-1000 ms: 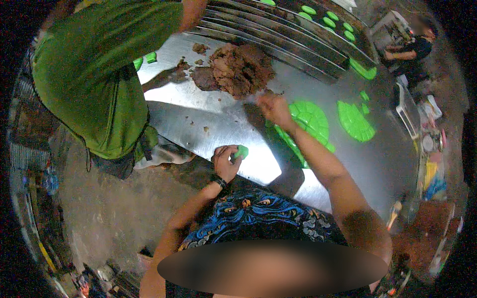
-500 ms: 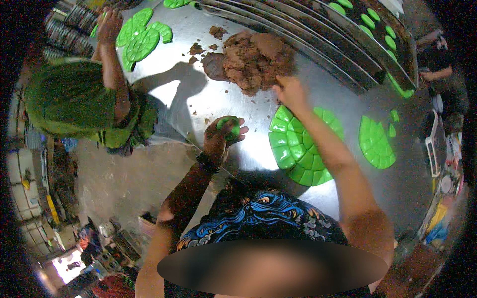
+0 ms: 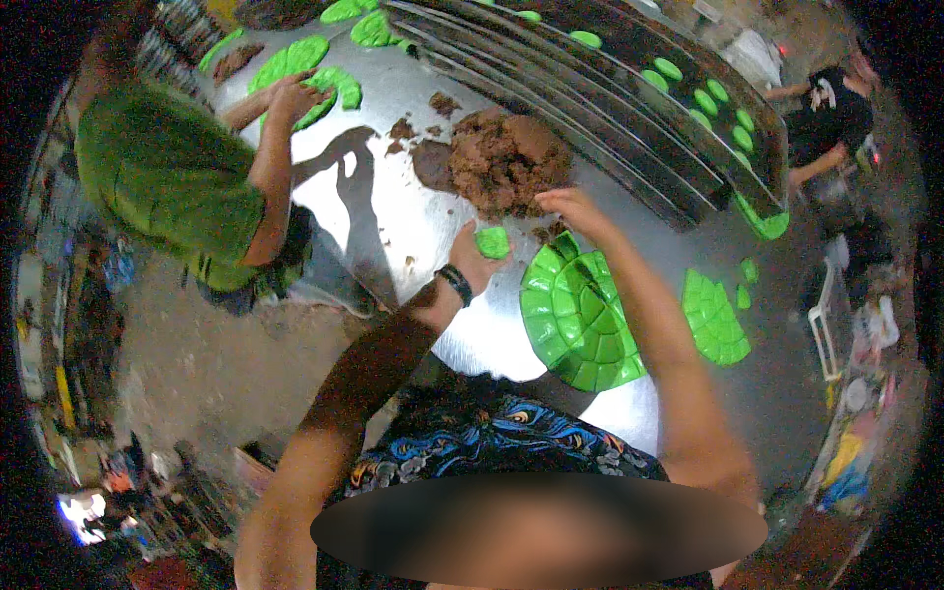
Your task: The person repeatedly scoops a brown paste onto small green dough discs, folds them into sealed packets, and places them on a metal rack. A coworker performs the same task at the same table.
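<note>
My left hand cups a small flattened piece of green dough, which lies on the palm and fingers. My right hand is at the lower right edge of a crumbly brown mound of filling. Its fingers are drawn together against the mound; whether any filling is between them is hidden. Below that hand lies a large round sheet of green dough, scored into many pieces, and my right forearm crosses over its right side. Brown crumbs sit between the mound and the sheet.
A stack of dark metal trays stands at the back right, its top tray bearing several green ovals. A smaller scored green sheet lies to the right. At the left, a co-worker in a green shirt handles other green dough.
My left hand has moved toward the mound, and the green dough in it now shows more fully. My right hand stays by the filling. The co-worker's hands have come down onto their green dough.
</note>
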{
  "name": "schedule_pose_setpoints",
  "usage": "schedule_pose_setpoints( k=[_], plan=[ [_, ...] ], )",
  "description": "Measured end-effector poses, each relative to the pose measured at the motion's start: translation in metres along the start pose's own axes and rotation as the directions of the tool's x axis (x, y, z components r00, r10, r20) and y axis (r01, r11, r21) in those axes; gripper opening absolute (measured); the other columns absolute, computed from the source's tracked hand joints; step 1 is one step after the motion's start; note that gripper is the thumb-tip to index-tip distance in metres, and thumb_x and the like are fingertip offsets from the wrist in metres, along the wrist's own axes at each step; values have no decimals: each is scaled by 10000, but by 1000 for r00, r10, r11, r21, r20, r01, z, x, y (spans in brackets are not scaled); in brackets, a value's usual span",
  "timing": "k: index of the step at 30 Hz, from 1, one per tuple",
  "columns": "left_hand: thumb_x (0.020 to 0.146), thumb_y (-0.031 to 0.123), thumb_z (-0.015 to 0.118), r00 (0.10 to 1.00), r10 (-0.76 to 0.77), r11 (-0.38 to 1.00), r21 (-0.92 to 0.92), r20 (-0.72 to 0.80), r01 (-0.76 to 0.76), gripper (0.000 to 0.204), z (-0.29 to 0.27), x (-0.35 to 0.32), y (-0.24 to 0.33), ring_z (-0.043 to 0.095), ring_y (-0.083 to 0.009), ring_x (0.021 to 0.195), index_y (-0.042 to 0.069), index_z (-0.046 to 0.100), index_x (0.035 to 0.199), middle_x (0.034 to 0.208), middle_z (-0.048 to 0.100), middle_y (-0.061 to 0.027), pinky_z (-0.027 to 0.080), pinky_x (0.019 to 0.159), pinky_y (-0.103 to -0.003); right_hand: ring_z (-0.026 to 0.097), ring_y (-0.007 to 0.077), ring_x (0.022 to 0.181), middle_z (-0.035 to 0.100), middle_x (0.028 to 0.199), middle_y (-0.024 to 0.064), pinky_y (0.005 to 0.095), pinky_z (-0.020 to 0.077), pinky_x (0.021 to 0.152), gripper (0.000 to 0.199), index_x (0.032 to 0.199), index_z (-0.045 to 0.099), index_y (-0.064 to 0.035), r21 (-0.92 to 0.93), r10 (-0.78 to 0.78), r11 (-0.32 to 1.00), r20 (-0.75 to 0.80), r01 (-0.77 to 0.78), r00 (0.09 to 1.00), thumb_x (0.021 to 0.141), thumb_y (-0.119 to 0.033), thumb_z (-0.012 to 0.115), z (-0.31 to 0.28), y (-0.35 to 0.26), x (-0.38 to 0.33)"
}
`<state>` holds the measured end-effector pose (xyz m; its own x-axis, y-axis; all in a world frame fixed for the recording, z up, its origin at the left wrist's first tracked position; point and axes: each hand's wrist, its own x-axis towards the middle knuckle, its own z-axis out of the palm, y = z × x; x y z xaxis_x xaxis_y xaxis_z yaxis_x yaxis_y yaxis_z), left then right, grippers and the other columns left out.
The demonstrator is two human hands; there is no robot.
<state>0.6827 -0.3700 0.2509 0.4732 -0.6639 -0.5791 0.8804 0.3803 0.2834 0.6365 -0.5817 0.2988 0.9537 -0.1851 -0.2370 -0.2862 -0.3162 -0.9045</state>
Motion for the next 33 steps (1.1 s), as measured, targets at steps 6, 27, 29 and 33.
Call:
schedule_pose_setpoints(
  k=[6, 27, 29, 33],
  plan=[
    [971, 349, 355, 959, 284, 850, 466, -9, -247, 358, 3, -18, -41, 584, -232, 869, 34, 520, 1016, 943, 618, -94, 469, 805, -396, 564, 307, 1075, 627, 1128, 134, 404, 442, 928, 384, 1070, 650, -32, -643, -627, 675, -241, 362, 741, 735, -218, 624, 116, 4, -92],
    [920, 590, 353, 975, -35, 914, 402, 219, -58, 645, -69, -95, 22, 558, -192, 929, 33, 508, 1207, 1038, 573, -110, 457, 786, -333, 604, 308, 794, 602, 916, 140, 389, 495, 677, 281, 953, 657, -86, -410, -445, 845, -182, 344, 877, 701, -191, 724, 179, -69, -115],
    [945, 466, 415, 864, -244, 961, 228, 440, 155, 530, -62, -101, 21, 563, -236, 1013, -5, 530, 1161, 1043, 605, -112, 447, 896, -339, 616, 301, 807, 618, 904, 137, 388, 498, 685, 247, 925, 666, -69, -472, -560, 721, 32, 507, 828, 712, -183, 715, 159, -64, -128],
    [866, 383, 553, 833, -122, 479, 767, 540, -428, 431, -69, -116, -1, 570, -269, 999, 45, 574, 1132, 1038, 606, -125, 478, 857, -365, 605, 287, 789, 622, 780, 123, 390, 476, 671, 208, 852, 671, -44, -270, -224, 940, -18, 211, 974, 775, -236, 662, 153, -29, -147]
  ],
)
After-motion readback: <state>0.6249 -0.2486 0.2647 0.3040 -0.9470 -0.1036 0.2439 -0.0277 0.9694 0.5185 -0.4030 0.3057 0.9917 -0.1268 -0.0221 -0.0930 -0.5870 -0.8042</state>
